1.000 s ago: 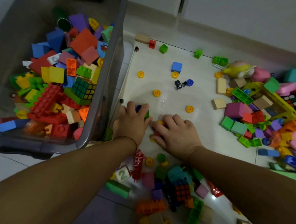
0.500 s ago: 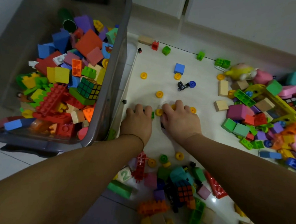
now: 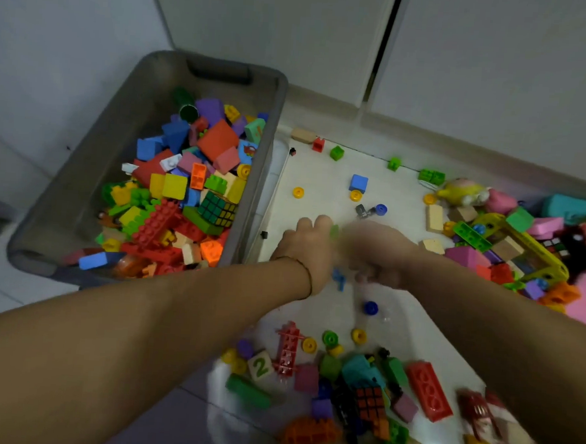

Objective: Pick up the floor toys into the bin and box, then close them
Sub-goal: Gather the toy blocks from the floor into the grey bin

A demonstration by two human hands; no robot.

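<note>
Only wooden block (image 3: 259, 366) reads "2".

Bin (image 3: 268, 158) is sitting at the left, close to the wall, with blocks (image 3: 168, 221) piling inside and a puzzle cube (image 3: 217, 210) lying in it near its right wall. Left hand (image 3: 303, 250) and right hand (image 3: 382, 254) are hovering side by side over the floor (image 3: 322, 175) just right of the bin. Loose wheels (image 3: 298, 192) are lying behind them. A number block (image 3: 260, 364) is lying nearer the person, left of a small pile (image 3: 370, 391). A heap (image 3: 509, 248) is lying far right, with a plush toy (image 3: 465, 193) at its back.
</note>
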